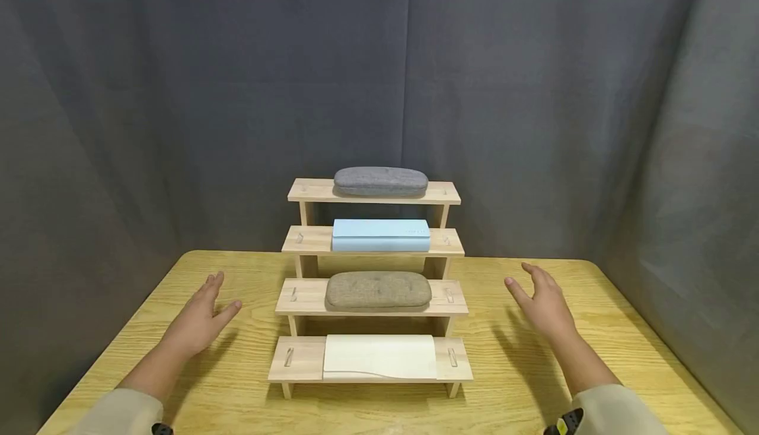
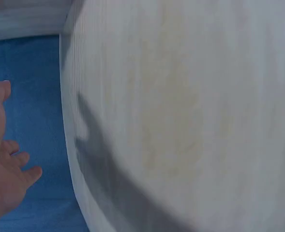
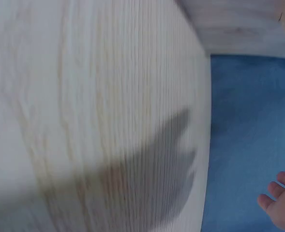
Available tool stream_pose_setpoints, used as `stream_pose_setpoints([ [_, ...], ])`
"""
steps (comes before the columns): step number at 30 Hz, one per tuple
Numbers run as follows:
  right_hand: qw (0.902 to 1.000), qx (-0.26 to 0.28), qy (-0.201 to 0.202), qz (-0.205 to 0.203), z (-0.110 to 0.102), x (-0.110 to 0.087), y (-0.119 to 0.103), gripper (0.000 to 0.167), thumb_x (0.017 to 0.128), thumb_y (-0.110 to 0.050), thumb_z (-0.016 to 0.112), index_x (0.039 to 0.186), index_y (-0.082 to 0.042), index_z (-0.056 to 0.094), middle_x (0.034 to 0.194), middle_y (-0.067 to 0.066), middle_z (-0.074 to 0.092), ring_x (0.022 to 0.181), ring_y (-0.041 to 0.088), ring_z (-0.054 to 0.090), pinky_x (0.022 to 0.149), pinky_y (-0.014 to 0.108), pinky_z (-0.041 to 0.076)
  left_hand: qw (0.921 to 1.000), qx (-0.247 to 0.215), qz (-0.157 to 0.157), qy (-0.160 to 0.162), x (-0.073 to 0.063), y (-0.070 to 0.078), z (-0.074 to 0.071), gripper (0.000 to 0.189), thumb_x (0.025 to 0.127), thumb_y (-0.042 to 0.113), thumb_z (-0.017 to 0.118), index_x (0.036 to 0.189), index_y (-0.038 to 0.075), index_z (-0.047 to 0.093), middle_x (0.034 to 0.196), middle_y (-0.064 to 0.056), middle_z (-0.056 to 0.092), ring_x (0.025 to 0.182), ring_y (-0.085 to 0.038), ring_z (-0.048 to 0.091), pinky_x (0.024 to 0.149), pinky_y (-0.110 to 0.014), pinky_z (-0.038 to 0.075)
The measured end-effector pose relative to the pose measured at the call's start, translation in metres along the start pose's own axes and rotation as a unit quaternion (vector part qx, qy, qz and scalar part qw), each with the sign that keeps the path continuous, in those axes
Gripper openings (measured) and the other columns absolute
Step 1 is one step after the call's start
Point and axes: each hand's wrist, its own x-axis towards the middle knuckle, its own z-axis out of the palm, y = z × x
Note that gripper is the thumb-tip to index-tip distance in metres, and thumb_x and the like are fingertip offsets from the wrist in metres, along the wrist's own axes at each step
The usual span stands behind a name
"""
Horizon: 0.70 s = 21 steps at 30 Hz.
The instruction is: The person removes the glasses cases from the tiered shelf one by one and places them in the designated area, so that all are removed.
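Note:
In the head view, my left hand (image 1: 198, 319) hovers over the table left of a tiered wooden stand, its fingers loosely extended and holding nothing. On the stand's other side my right hand (image 1: 545, 306) is raised too, thumb apart from the fingers, touching nothing. Each step bears one case: a dark grey fabric case (image 1: 381, 182) on top, a light blue flap case (image 1: 381, 235) below it, then a brown-grey fabric case (image 1: 378, 290), and a cream flap case (image 1: 379, 356) on the lowest step. Both wrist views show the hands (image 2: 9, 159) (image 3: 282, 198) only partly, at the frame edges.
The four-step light wood stand (image 1: 296, 296) stands in the middle of a yellow wood-grain table (image 1: 237, 382). Grey curtains (image 1: 207, 92) hang behind the table and along both sides. Shadows of the hands fall on the tabletop.

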Motion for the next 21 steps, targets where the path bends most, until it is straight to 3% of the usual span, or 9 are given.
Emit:
stream_pose_setpoints([
  [4,0.9995,0.027,0.012,-0.009,0.003,-0.008,-0.010,0.078,0.101,-0.056,0.040,0.151,0.003,0.026,0.155,0.033,0.023,0.139,0.055,0.025,0.108,0.070,0.029,0.9995,-0.030,0.012,0.001,-0.012,0.004,0.007,0.091,0.101,0.055,0.043,0.156,-0.003,0.000,0.159,-0.035,0.004,0.141,-0.059,0.011,0.109,-0.075,0.017],
  [10,0.9980,0.057,0.009,-0.028,0.006,-0.021,-0.023,0.074,0.102,-0.053,0.042,0.151,0.001,0.029,0.155,0.032,0.025,0.139,0.054,0.026,0.107,0.070,0.032,0.9992,-0.039,0.001,0.002,-0.028,0.012,0.015,0.084,0.102,0.052,0.041,0.157,0.002,0.003,0.157,-0.035,0.015,0.138,-0.060,0.021,0.107,-0.074,0.027],
  [21,0.9942,0.100,0.001,-0.040,0.011,-0.042,-0.040,0.070,0.102,-0.051,0.044,0.152,-0.004,0.030,0.154,0.028,0.029,0.134,0.056,0.032,0.106,0.068,0.035,0.9943,-0.107,0.008,0.001,-0.045,0.030,0.025,0.077,0.103,0.045,0.045,0.158,0.006,0.007,0.158,-0.030,0.019,0.134,-0.059,0.031,0.104,-0.068,0.037],
])
